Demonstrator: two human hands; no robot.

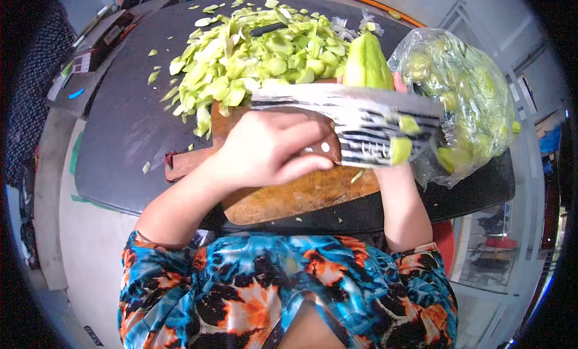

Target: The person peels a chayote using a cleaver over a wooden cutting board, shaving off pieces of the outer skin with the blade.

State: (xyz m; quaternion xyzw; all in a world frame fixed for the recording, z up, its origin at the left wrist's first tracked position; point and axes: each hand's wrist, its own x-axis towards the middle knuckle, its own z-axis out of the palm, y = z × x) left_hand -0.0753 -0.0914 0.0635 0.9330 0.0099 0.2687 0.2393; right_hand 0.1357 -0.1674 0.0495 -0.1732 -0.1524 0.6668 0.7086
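My left hand [271, 147] is closed round the brown riveted handle of a cleaver [367, 123], whose broad blade points right above the cutting board. Two pale green bits cling to the blade, which is blurred and streaked with reflections. Behind it my right hand [399, 83] grips a light green chayote [367, 63], held upright. Most of that hand is hidden by the blade; only fingertips show on either side of the fruit. A large heap of cut chayote pieces [277, 63] lies just beyond the board.
The wooden cutting board [271, 201] lies near the dark table's [132, 126] front edge, its handle pointing left. A clear plastic bag [475, 102] of chayotes stands at the right. A black-handled tool [268, 29] rests on the heap. Scraps are scattered around.
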